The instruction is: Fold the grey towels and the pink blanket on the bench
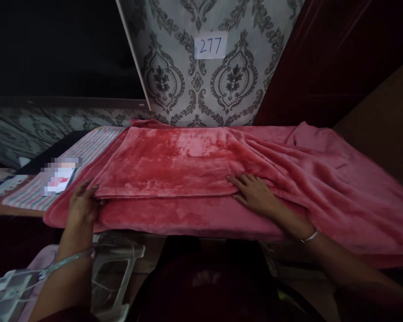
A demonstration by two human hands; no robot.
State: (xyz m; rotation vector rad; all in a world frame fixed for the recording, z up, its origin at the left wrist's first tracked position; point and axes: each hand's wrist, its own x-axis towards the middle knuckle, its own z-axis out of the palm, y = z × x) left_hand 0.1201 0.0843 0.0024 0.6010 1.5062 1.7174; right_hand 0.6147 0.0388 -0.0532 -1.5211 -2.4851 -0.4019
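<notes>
A plush pinkish-red blanket (174, 165) covers most of the tabletop, with one layer folded over another and its front edge lying just short of the lower layer. My left hand (82, 203) is at the left front corner of the upper layer, its thumb and fingers closed around that corner; part of the fingers is hidden by the cloth. On the same front edge, right of the middle, my right hand (255, 192) lies flat with its fingers stretched out. Loose wrinkles run through the blanket to the right of it.
A striped cloth (97, 138) lies left of the blanket, with a partly blurred phone-like object (62, 179) on it. A dark screen (60, 49) stands behind at the left. A paper marked 277 (211, 45) is on the patterned wall. A clear plastic item (121, 281) sits below the table edge.
</notes>
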